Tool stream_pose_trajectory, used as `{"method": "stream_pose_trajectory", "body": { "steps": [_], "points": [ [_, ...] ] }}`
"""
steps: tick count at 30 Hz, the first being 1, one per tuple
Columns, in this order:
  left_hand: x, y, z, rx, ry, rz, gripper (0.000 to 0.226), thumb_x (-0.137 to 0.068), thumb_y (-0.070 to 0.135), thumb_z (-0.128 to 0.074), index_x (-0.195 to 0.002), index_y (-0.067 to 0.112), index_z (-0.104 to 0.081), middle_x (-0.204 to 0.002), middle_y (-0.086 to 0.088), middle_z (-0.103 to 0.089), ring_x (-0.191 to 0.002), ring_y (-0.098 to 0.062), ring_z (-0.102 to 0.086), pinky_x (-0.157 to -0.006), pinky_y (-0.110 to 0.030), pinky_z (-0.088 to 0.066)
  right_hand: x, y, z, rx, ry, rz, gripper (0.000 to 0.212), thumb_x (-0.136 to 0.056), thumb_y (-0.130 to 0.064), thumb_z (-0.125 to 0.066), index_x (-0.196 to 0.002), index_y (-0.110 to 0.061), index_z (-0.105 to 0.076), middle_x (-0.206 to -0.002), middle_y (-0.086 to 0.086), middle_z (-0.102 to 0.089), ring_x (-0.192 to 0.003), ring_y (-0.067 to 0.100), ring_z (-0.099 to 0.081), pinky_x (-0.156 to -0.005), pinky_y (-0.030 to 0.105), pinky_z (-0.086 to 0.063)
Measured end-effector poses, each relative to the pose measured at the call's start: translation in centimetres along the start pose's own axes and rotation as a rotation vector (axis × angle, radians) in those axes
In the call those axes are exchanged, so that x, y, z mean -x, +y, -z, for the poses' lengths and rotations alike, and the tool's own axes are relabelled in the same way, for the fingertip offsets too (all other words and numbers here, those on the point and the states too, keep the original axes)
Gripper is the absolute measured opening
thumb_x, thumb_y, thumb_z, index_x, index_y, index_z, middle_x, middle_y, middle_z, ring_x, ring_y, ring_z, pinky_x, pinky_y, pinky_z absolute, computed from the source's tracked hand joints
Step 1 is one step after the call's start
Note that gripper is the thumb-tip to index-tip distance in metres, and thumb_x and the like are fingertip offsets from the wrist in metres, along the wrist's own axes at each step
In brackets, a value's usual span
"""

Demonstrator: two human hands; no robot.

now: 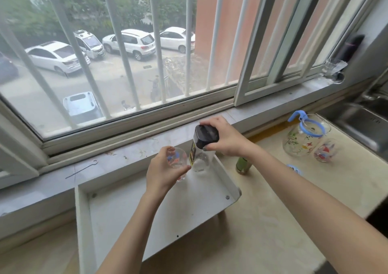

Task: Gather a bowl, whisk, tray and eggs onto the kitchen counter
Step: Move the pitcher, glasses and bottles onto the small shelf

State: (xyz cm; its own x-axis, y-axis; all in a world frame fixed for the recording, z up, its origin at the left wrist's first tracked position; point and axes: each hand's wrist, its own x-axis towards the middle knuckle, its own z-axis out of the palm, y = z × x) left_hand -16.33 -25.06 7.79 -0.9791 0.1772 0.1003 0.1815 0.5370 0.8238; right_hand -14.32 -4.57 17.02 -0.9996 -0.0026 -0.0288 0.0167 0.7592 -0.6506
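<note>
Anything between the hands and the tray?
Yes: both hands are full. The left hand holds a glass and the right hand grips a bottle by its cap, both over the tray's far right corner.

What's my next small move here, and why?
Probably lift the printed glass in the left hand and the black-lidded jar in the right hand off the white tray onto the counter beside the pitcher; the task wants the tray.

The white tray [159, 215] is showing a smooth matt finish. The tumbler [176, 160] and pitcher [300, 143] are gleaming as clear printed glass, the pitcher's rim looking like blue plastic. The jar's black lid [206, 136] is looking like matt plastic. The beige table [262, 227] is appearing mottled and stone-like.
</note>
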Motion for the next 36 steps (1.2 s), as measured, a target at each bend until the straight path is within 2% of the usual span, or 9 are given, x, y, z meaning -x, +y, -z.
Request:
{"method": "stream_pose_trajectory", "body": {
  "steps": [11,17,22,29,33,36],
  "points": [
    [-0.5,-1.2,-1.3,-0.015,-0.031,0.037,0.070,-0.056,0.040,-0.088,-0.113,0.019,-0.054,-0.112,0.003,-0.065,-0.100,-0.015,-0.063,-0.082,-0.037,-0.054,-0.3,0.7,-1.2,-0.027,-0.037,0.005,0.076,-0.072,-0.013,-0.080,-0.139,-0.018,-0.044,-0.129,0.000,-0.037,-0.115,0.008,-0.041,-0.095,0.015,-0.034],
    [-0.5,-0.6,-1.2,-0.048,-0.090,0.043,0.072,-0.058,0.042,-0.086,-0.117,0.021,-0.051,-0.117,0.004,-0.062,-0.108,-0.015,-0.060,-0.084,-0.034,-0.052,-0.3,0.2,-1.7,-0.018,-0.049,0.004,0.074,-0.072,-0.013,-0.079,-0.137,-0.019,-0.044,-0.131,0.001,-0.036,-0.121,0.013,-0.044,-0.098,0.018,-0.037],
    [-0.7,0.5,-0.3,-0.137,-0.138,0.049,0.093,-0.057,0.055,-0.082,-0.134,0.022,-0.043,-0.133,0.005,-0.054,-0.120,-0.015,-0.052,-0.092,-0.034,-0.048,0.2,-0.3,-1.2,0.022,-0.058,-0.005,0.078,-0.071,-0.014,-0.079,-0.140,-0.019,-0.042,-0.137,0.000,-0.036,-0.125,0.014,-0.043,-0.098,0.019,-0.037],
    [-1.4,4.9,2.7,-0.266,-0.145,-0.145,0.093,-0.061,0.058,-0.080,-0.138,0.022,-0.042,-0.140,0.006,-0.047,-0.130,-0.015,-0.042,-0.098,-0.035,-0.042,2.4,-1.0,2.0,0.058,0.024,-0.035,0.076,-0.076,-0.021,-0.074,-0.143,-0.023,-0.038,-0.144,-0.003,-0.036,-0.134,0.011,-0.036,-0.100,0.018,-0.027],
    [-1.4,8.7,4.0,-0.293,-0.084,-0.305,0.082,-0.065,0.053,-0.079,-0.133,0.021,-0.047,-0.135,0.004,-0.052,-0.125,-0.015,-0.047,-0.095,-0.033,-0.043,4.5,-1.2,4.6,0.146,0.087,-0.055,0.071,-0.083,-0.028,-0.069,-0.145,-0.026,-0.034,-0.148,-0.001,-0.036,-0.135,0.014,-0.036,-0.102,0.023,-0.030],
    [-1.2,11.7,4.1,-0.372,-0.060,-0.430,0.068,-0.070,0.049,-0.076,-0.128,0.024,-0.052,-0.132,0.006,-0.053,-0.121,-0.016,-0.049,-0.090,-0.031,-0.043,6.3,-1.3,6.8,0.301,0.159,-0.071,0.070,-0.086,-0.033,-0.065,-0.146,-0.025,-0.031,-0.147,0.001,-0.037,-0.132,0.019,-0.042,-0.102,0.031,-0.037]
  ]
}}
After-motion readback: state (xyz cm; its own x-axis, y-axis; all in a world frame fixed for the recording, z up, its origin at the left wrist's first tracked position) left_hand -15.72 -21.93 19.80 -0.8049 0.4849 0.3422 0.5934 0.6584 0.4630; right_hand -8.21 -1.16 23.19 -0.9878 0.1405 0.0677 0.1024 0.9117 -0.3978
